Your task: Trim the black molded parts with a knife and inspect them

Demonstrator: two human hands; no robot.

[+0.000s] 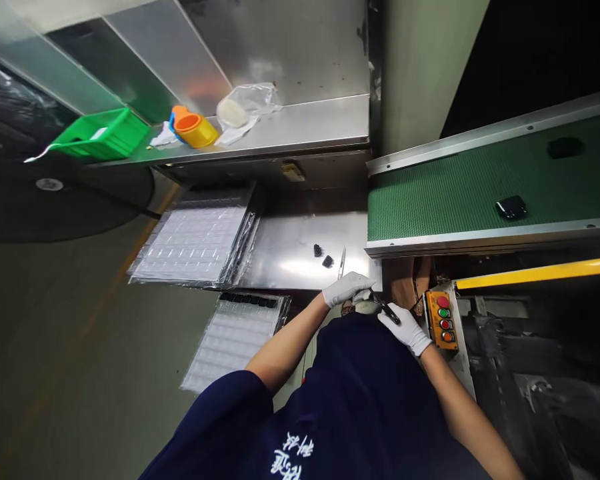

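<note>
My right hand (405, 330), in a white glove, is closed around a slim black-handled hand tool (391, 312) held in front of my body. The tool's front end points toward my left hand (349, 289), also white-gloved. My left fingers are bent together at that end; whatever they pinch is hidden. Just beyond my left hand a thin pointed metal blade (342, 263) rests on the steel table (290, 247). Two small black parts, one (317, 250) slightly farther off and the other (327, 261) closer, lie beside it.
Stacked clear plastic trays (193, 233) stand on the left, with another tray (235, 340) lower down. A green conveyor (440, 190) carries black pieces (513, 207). A button box (443, 320) is near my right hand. The shelf (320, 127) bears a green bin (105, 133) and yellow tape roll (200, 131).
</note>
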